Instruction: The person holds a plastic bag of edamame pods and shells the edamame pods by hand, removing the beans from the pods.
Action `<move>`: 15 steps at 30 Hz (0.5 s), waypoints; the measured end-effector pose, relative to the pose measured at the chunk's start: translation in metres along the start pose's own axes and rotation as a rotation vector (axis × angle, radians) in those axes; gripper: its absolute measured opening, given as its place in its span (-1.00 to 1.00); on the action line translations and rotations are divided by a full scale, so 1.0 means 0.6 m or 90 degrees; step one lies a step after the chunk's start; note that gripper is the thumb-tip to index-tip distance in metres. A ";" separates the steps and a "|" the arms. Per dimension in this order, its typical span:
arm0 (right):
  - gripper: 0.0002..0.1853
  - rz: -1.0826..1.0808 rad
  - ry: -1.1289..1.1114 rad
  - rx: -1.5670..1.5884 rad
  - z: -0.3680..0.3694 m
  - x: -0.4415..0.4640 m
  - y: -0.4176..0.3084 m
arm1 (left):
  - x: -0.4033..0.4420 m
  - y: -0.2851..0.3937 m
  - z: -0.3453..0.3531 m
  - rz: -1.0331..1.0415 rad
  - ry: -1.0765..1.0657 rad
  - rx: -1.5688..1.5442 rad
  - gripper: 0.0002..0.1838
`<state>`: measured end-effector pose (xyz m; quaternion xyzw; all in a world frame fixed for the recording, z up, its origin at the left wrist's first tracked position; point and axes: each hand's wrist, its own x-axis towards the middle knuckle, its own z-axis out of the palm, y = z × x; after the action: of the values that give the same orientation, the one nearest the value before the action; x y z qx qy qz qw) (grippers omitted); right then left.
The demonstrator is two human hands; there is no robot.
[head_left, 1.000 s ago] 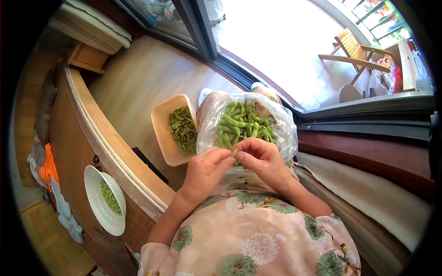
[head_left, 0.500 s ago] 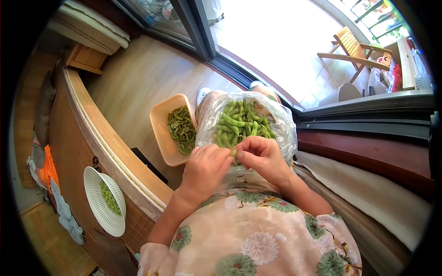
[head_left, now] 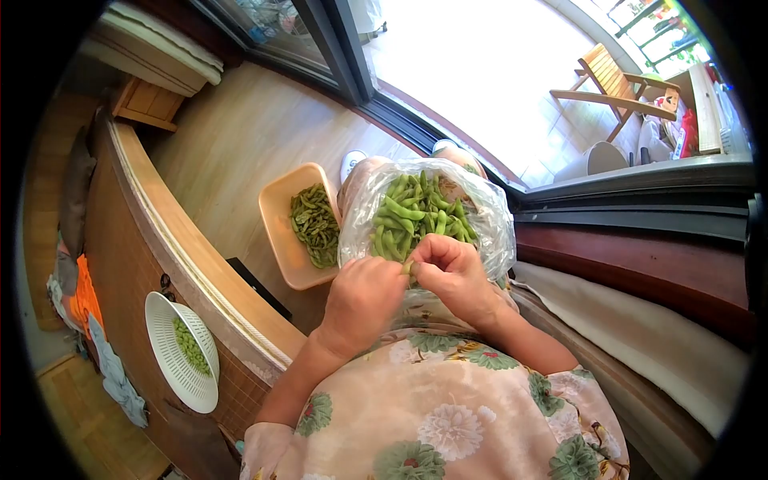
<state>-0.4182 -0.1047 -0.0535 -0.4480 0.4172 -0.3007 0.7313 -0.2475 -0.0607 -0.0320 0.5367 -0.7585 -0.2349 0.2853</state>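
Observation:
A green soybean pod [head_left: 409, 268] is pinched between my two hands above my lap. My left hand [head_left: 364, 292], slightly blurred, closes on one end of it. The thumb and forefinger of my right hand [head_left: 452, 272] grip the other end. Just beyond the fingers, a clear plastic bag [head_left: 496, 212] lies spread over my lap. Heaped on it are many plump green pods [head_left: 408, 210]. To the left, a peach-coloured plastic basin [head_left: 276, 228] on the floor holds darker, flattened pods [head_left: 314, 228].
A white colander [head_left: 164, 352] with shelled green beans [head_left: 190, 348] sits on the brown mat-covered seat [head_left: 232, 392] at left. A dark sliding-door frame [head_left: 360, 72] runs ahead and to the right. Outside stands a wooden chair [head_left: 608, 80].
My left hand has turned a little, and its fingers cover more of the pod. My right hand stays nearly in place, still pinching. The bag and basin look unchanged.

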 end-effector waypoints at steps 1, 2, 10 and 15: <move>-0.95 -0.002 0.003 0.006 0.002 0.000 -0.002 | -0.001 0.002 0.000 -0.070 -0.010 -0.084 -0.95; -0.95 0.003 0.002 0.024 0.003 0.000 -0.006 | -0.002 0.004 -0.001 -0.140 -0.021 -0.169 -0.93; -0.96 0.037 -0.025 0.123 0.006 -0.002 -0.018 | -0.009 -0.015 0.002 -0.457 -0.133 -0.667 -0.69; -0.96 0.072 -0.051 0.144 0.000 0.001 -0.027 | -0.008 -0.017 0.003 -0.458 -0.140 -0.725 -0.63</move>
<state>-0.4192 -0.1118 -0.0391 -0.3502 0.3758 -0.2862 0.8089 -0.2406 -0.0590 -0.0410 0.4950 -0.3155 -0.7307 0.3485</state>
